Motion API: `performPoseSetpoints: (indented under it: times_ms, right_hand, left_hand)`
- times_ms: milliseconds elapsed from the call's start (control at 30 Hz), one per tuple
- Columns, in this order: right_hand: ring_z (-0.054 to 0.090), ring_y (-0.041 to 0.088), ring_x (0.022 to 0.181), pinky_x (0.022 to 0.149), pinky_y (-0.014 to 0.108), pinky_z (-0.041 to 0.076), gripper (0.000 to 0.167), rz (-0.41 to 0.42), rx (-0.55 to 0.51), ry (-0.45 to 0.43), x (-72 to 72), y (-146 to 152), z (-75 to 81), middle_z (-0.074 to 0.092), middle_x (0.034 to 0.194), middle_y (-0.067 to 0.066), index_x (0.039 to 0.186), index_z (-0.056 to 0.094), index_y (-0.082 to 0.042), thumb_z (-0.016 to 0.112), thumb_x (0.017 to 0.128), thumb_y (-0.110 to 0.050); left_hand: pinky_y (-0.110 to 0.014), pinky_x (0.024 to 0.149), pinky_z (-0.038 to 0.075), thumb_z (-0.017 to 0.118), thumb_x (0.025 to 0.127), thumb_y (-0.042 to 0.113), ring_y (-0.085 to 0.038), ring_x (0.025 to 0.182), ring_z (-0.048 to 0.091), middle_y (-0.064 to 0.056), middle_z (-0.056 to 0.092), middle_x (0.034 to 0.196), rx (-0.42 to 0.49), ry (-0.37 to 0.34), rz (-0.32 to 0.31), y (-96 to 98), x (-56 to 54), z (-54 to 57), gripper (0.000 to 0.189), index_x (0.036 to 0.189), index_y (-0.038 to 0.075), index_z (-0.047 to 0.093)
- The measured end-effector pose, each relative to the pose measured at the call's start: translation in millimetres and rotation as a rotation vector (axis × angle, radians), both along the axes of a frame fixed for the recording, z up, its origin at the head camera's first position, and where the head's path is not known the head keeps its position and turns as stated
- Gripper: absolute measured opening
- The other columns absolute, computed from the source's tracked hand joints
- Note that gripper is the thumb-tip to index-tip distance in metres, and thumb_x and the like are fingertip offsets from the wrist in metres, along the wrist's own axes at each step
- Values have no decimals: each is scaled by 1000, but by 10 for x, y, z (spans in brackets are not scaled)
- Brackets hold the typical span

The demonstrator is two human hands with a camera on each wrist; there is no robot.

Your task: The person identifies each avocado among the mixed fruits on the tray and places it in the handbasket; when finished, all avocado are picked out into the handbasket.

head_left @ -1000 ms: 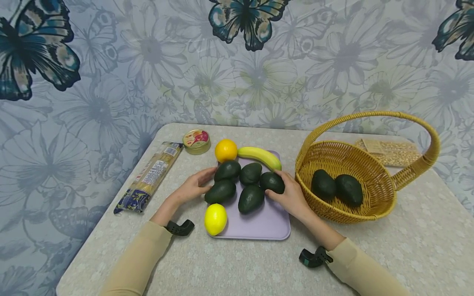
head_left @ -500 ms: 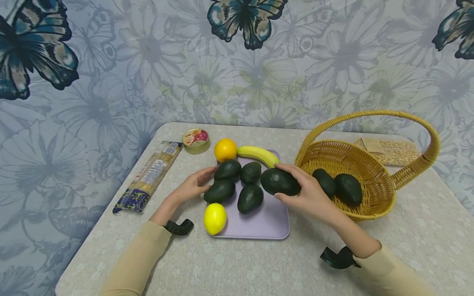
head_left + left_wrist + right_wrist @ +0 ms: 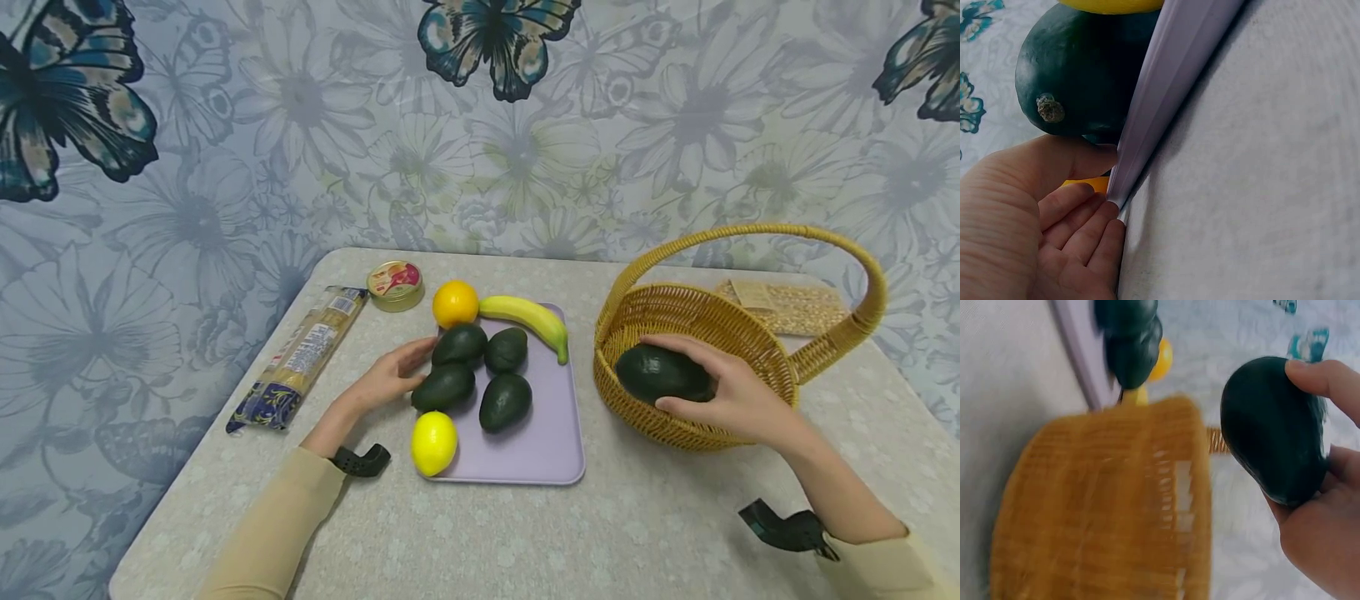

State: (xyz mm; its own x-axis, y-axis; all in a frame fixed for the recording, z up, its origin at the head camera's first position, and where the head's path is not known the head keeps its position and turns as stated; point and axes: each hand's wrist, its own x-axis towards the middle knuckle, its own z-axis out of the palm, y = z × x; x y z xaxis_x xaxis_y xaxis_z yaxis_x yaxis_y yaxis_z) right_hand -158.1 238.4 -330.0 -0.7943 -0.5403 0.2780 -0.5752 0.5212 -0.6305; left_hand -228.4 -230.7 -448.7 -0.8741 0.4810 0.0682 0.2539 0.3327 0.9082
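Observation:
My right hand [image 3: 738,396] grips a dark green avocado [image 3: 656,372] above the wicker basket [image 3: 678,298], with thumb and fingers around it. In the right wrist view the held avocado [image 3: 1272,428] is clear of the basket wall [image 3: 1104,512]. The avocados inside the basket are hidden behind it. My left hand [image 3: 382,382] rests at the left edge of the lilac tray [image 3: 551,433], beside several avocados. Up close in the left wrist view, its relaxed fingers touch the tray's rim [image 3: 1166,81], and the thumb lies just under an avocado [image 3: 1085,69].
A lemon [image 3: 434,443] sits at the tray's near-left corner, an orange [image 3: 455,304] and a banana [image 3: 528,317] at its far end. Leftward lie a pasta packet [image 3: 303,354] and a round tin [image 3: 395,286]. Behind the basket is a flat bag of pale grains [image 3: 795,308].
My right hand has taken an avocado from the tray's right side, lifted it and carried it rightward to above the basket. The left hand has stayed at the tray's edge.

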Motion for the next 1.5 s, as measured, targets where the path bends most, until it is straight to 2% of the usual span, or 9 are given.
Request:
performPoseSetpoints:
  times_ms: [100, 267, 433, 600, 900, 1133, 1233, 1500]
  right_hand:
    - [49, 3, 110, 81, 19, 47, 69, -27, 14, -42, -1, 149, -51, 49, 135, 3, 140, 46, -17, 77, 79, -11]
    - [49, -1, 109, 80, 17, 47, 69, -40, 46, -50, -16, 322, -136, 50, 135, 7, 140, 46, -14, 77, 79, -12]
    - [52, 4, 106, 75, 26, 50, 68, -44, 101, -64, -26, 381, -190, 50, 135, 11, 140, 46, -16, 77, 79, -17]
    - [53, 18, 107, 75, 33, 51, 65, -54, 118, -91, -73, 361, -266, 49, 135, 13, 139, 47, -16, 76, 81, -21]
    - [53, 24, 108, 78, 32, 51, 62, -50, 131, -127, -194, 288, -440, 50, 133, 13, 139, 46, -14, 72, 84, -24]
    - [43, 39, 123, 92, 56, 41, 66, -114, 131, -208, -323, 187, -477, 45, 139, 18, 140, 46, -14, 71, 83, -37]
    - [39, 43, 125, 94, 62, 37, 70, -143, 145, -243, -380, 147, -488, 43, 139, 22, 140, 45, -10, 71, 82, -40]
    - [41, 45, 123, 94, 61, 39, 67, -111, 174, -274, -453, 57, -513, 43, 137, 26, 138, 45, -5, 71, 84, -35]
  left_hand:
    - [-46, 112, 22, 56, 90, -5, -34, 137, 27, -20, 28, 149, 3, 2, 2, -10, 2, -3, 61, 145, -3, 29]
    - [-46, 112, 21, 56, 90, -5, -34, 137, 26, -19, 27, 150, 21, -23, 1, -7, 21, 15, 62, 146, -2, 28]
    - [-47, 112, 20, 56, 90, -5, -34, 137, 25, -19, 27, 151, 26, -31, 2, -4, 32, 28, 63, 146, -2, 27]
    - [-46, 112, 21, 56, 90, -5, -34, 137, 25, -19, 27, 150, 22, -20, -5, -4, 10, 17, 62, 146, -3, 28]
    - [-47, 112, 21, 56, 90, -6, -34, 137, 26, -20, 27, 150, 17, -12, -8, 13, 9, 14, 62, 145, -3, 28]
    - [-49, 111, 20, 54, 90, -7, -37, 137, 24, -23, 25, 150, -2, -21, -3, 18, -6, 13, 62, 145, -6, 25]
    - [-51, 111, 19, 53, 90, -9, -40, 136, 23, -26, 24, 149, 10, -23, -7, 20, -10, 9, 62, 144, -9, 24]
    - [-45, 112, 21, 56, 90, -5, -33, 137, 26, -19, 27, 150, 1, -31, 7, 16, 13, 20, 62, 146, -2, 28]
